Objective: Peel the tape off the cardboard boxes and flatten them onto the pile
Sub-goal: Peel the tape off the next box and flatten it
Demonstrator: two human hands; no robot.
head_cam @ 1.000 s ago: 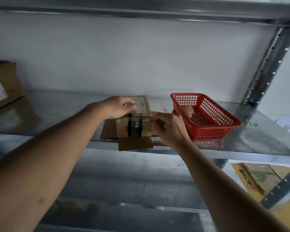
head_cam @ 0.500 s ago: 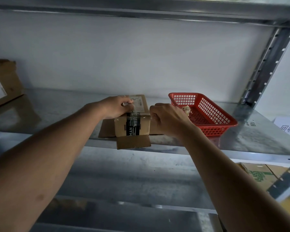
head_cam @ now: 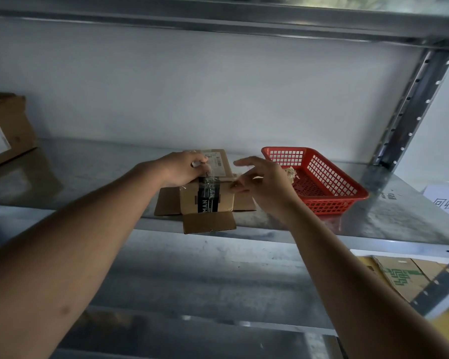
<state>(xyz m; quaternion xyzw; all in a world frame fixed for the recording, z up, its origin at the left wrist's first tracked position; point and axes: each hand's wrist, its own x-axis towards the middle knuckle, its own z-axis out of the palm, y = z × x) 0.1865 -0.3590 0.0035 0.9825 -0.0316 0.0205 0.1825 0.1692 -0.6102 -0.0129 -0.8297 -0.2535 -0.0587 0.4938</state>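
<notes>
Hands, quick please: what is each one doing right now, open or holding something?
Left hand: fingers pinch the clear tape on the small box.
Right hand: fingers loosely spread, open, holding nothing visible.

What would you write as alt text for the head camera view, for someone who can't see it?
A person's left hand holds down a small cardboard box on a metal shelf and pinches clear tape at its top, while the right hand hovers with spread fingers at the box's right edge. A red plastic basket sits just to the right.
</notes>
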